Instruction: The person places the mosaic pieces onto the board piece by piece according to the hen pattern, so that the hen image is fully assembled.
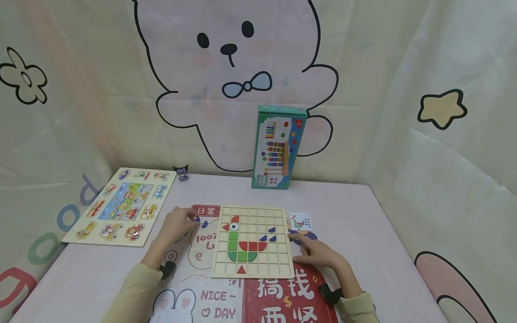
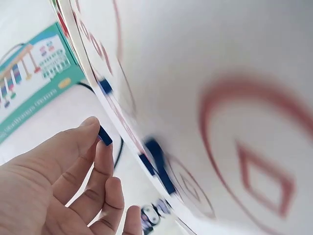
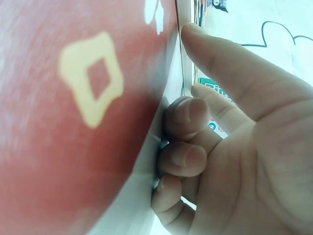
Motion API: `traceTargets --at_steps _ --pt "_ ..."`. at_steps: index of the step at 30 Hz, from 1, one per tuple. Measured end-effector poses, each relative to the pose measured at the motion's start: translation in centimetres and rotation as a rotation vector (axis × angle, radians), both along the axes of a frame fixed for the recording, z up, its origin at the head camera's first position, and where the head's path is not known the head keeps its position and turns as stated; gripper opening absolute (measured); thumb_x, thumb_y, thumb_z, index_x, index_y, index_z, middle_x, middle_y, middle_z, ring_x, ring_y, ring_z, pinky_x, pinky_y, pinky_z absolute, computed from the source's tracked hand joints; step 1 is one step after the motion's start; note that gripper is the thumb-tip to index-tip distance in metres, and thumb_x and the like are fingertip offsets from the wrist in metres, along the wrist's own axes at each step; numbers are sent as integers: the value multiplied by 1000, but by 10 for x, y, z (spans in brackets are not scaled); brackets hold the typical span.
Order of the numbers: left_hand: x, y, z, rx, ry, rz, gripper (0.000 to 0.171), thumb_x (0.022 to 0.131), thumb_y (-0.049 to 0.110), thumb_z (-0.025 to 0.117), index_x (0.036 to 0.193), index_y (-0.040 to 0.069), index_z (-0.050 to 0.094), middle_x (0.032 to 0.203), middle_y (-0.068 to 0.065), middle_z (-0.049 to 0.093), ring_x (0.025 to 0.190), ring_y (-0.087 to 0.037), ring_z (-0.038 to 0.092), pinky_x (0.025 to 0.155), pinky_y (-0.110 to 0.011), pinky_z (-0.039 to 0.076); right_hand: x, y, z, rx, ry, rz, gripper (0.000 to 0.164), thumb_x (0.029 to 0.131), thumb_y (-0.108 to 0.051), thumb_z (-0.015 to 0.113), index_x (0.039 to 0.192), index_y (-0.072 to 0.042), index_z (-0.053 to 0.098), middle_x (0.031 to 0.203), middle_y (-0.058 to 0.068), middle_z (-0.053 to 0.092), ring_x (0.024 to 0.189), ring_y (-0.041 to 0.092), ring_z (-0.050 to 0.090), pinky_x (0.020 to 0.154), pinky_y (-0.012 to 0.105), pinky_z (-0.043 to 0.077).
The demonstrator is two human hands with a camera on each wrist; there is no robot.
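A pale grid board (image 1: 274, 264) lies in the middle of the table, bearing a duck-like figure of red, green and white pieces with several blue leaf-shaped pieces (image 1: 272, 238) at its right. My left hand (image 1: 177, 224), beside the board's upper left, pinches a small blue piece (image 2: 105, 135) between thumb and forefinger. Other loose blue pieces (image 2: 146, 164) lie on the printed mat near it. At the board's right edge rests my right hand (image 1: 321, 255), its thumb (image 3: 195, 36) and forefinger touching the side and the other fingers loosely bent. It holds no piece.
A printed mat (image 1: 218, 296) lies under the board. A small pattern card (image 1: 300, 221) is right of the board. At the left lies a picture puzzle board (image 1: 149, 224), with a small dark figurine (image 1: 181, 172) behind it. A green box (image 1: 276, 148) stands at the back.
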State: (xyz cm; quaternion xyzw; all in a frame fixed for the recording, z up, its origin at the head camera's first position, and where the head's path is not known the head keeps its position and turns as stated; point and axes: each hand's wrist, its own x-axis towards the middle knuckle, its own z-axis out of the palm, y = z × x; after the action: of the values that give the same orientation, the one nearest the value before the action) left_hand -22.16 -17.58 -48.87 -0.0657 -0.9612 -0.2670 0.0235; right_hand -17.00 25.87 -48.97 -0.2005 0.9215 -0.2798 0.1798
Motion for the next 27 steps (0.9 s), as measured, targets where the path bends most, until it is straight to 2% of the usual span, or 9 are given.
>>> traceTargets --at_steps 7,14,20,27 --pt "9 29 0 42 10 -23 18 76 18 74 93 12 71 79 2 63 79 -19 50 73 -39 39 0 1 -1 -1 -2 9 66 81 -39 67 139 -20 41 60 -4 47 50 5 40 49 21 35" --pt "19 56 6 119 -10 -77 18 76 15 74 94 13 71 79 5 62 73 -13 50 64 -28 41 -1 2 -2 5 -1 8 66 81 -40 67 139 -21 41 61 -4 47 50 5 40 48 21 35" --pt "23 76 8 123 28 -124 15 74 15 75 89 14 72 76 7 63 71 -10 51 65 -29 42 0 1 -1 0 -4 2 66 81 -40 68 139 -21 41 61 -3 47 50 6 40 48 21 35" --pt "24 95 4 136 35 -197 13 75 17 76 88 14 72 78 4 65 73 -11 56 67 -31 47 1 0 1 -6 -8 -3 66 81 -38 68 139 -20 41 62 -3 47 50 6 41 49 22 35"
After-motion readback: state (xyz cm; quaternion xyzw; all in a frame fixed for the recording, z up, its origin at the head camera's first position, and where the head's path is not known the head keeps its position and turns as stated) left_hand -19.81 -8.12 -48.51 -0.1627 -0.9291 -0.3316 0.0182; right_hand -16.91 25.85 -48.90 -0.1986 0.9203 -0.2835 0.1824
